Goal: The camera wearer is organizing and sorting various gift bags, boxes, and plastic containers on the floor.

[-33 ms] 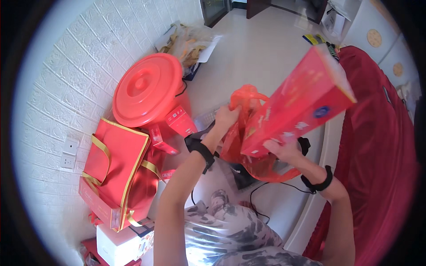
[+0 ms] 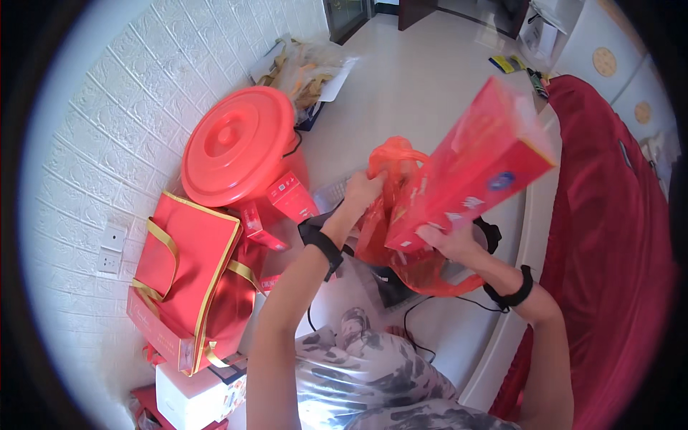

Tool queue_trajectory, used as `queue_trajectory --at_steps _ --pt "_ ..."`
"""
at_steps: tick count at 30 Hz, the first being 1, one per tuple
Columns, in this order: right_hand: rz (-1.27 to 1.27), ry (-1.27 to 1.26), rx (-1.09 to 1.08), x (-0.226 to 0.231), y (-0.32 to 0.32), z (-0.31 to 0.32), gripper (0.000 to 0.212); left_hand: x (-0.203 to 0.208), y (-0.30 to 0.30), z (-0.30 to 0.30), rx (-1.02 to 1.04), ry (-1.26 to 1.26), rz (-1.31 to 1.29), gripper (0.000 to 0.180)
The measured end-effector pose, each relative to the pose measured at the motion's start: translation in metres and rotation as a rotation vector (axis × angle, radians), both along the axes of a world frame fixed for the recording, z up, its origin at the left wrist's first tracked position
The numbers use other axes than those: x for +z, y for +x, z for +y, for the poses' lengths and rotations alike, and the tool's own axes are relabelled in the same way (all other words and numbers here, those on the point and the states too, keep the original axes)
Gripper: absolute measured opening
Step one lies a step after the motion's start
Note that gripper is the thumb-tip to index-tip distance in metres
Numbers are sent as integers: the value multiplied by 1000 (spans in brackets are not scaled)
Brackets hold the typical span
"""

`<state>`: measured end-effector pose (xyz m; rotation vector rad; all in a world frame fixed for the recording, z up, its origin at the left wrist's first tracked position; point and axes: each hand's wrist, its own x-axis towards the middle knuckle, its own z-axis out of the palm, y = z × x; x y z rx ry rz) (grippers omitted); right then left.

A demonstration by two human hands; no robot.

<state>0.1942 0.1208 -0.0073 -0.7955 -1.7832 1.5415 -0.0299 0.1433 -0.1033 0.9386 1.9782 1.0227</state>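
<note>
Long red box (image 2: 473,158) with pale lettering and a blue round mark (image 2: 501,180), held up over a thin red plastic bag (image 2: 374,236); right hand (image 2: 453,241) is clamped on the box's near end, left hand (image 2: 365,189) is bunched tight on the bag; long axis runs kinda slantwise, far end pointing away and right

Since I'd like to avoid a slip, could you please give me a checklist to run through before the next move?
1. Left hand gripping the orange-red plastic bag: ok, its fingers are closed on it.
2. Right hand on the long red box: ok, holding it near its lower end.
3. Box end inside the bag: cannot tell; the two overlap in this view.
4. Surroundings free of loose cable: not ok; a black cable loops below the bag.
5. Lid on the red bucket: ok, it covers the top.
</note>
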Motion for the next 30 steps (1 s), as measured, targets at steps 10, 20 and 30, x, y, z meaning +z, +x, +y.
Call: queue_trajectory --at_steps 10,20,30 --pt "-188 272 88 -111 -13 17 96 41 -23 -15 67 55 -701 32" --pt "-530 258 456 -153 31 19 106 31 -39 -15 93 235 -779 25" --pt "-1121 -161 303 -158 5 38 127 30 -48 -26 89 332 -719 22"
